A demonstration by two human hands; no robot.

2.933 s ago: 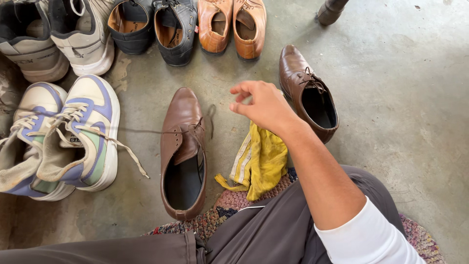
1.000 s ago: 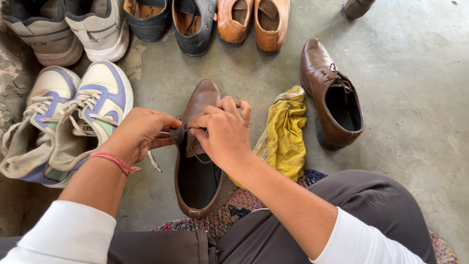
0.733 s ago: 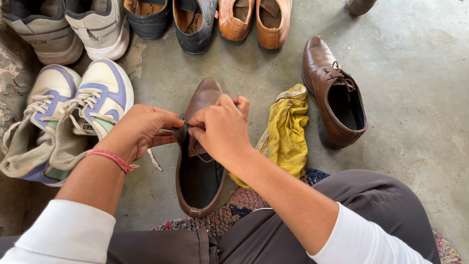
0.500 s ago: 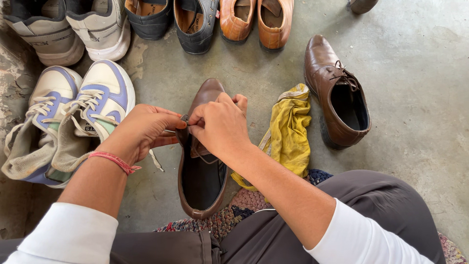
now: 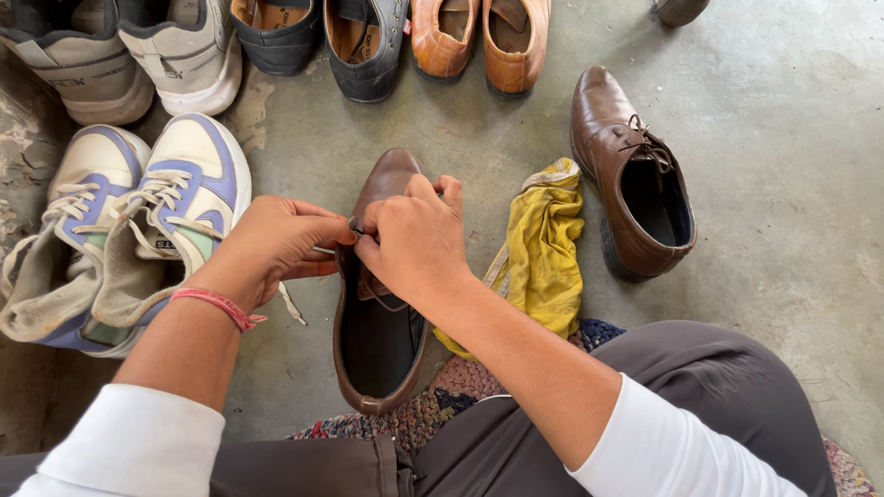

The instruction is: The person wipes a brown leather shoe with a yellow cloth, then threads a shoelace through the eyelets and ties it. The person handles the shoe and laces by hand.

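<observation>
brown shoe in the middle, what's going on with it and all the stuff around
A seated person has both hands on the brown leather shoe standing on the concrete floor. The left hand and right hand meet at its lacing, pinching a thin lace. Its mate stands to the right, laces in place, past a crumpled yellow cloth. White and purple sneakers sit to the left, and more shoes line the top.

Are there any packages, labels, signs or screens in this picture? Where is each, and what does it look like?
No packages, signs or screens are in view.
Side label: small dark patch with pale marks on the white-and-lilac sneaker, left of the hands.
Side lettering: faint dark marks on the white sneaker at top left.
The left hand and right hand work at the brown shoe, which shows no label.
</observation>
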